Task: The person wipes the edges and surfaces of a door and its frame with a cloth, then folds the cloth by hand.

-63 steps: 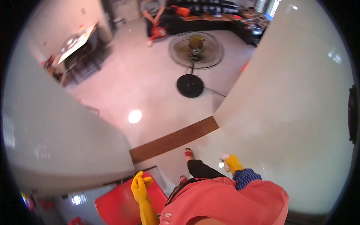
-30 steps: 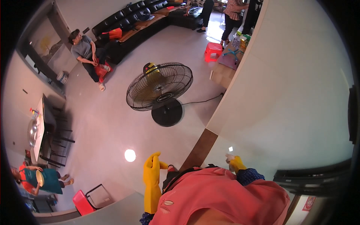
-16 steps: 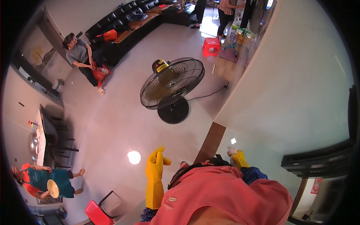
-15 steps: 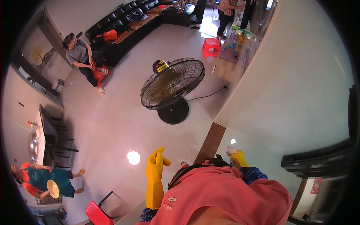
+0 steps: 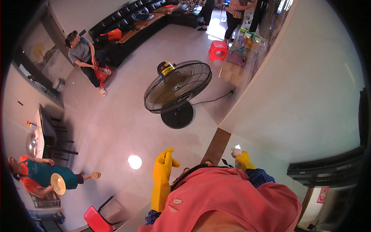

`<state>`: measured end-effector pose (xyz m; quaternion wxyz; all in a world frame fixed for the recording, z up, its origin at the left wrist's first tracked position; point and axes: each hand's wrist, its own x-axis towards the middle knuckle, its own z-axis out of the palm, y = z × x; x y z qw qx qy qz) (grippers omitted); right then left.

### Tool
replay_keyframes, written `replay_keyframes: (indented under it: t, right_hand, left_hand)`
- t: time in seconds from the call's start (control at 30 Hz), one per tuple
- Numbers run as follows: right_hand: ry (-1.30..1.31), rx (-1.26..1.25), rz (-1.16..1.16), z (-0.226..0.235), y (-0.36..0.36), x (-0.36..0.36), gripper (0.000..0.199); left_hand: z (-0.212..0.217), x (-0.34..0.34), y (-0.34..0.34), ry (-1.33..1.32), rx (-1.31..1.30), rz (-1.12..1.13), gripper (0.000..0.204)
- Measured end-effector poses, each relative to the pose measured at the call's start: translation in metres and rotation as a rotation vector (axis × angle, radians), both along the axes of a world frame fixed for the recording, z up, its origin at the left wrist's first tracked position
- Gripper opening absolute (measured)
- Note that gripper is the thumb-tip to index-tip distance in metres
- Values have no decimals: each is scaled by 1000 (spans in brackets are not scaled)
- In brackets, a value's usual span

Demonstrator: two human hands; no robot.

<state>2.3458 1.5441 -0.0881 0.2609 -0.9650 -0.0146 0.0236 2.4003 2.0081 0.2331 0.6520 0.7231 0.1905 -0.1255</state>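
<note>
My left hand [image 5: 164, 166] wears a long yellow rubber glove and hangs in front of my left side. Its fingers are loosely bent, the thumb stands apart, and nothing is in it. A matching yellow glove covers my right hand [image 5: 244, 160], by my right hip near the white wall. The fingers there are closed round a small crumpled whitish cloth [image 5: 235, 152]; its exact kind is hard to make out. Blue dotted sleeves show above both gloves, and a pink apron [image 5: 220, 193] covers my front. Ahead on the floor stands a black fan [image 5: 177, 87], apart from both hands.
A cord [image 5: 214, 100] runs from the fan to the wall. Left are a red chair [image 5: 96, 219], a table [image 5: 39, 133] and a person in a green apron holding a bowl [image 5: 58, 184]. Farther off are a seated person [image 5: 83, 54], a black sofa [image 5: 116, 23] and a red stool [image 5: 218, 50].
The view has shifted slightly. My right hand is a little higher and farther left in the picture. At the left, the person with the bowl has moved a leg outward.
</note>
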Motion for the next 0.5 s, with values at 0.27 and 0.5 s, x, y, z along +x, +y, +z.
replay_keyframes:
  t: [0.27, 0.5]
  right_hand:
    - [-617, 672, 371, 59, 0, 27, 34]
    - [118, 803, -343, 37, -34, -18, 37]
  left_hand:
    - [9, 37, -35, -74, 38, -53, 33]
    - [16, 49, -65, -131, -20, -122, 33]
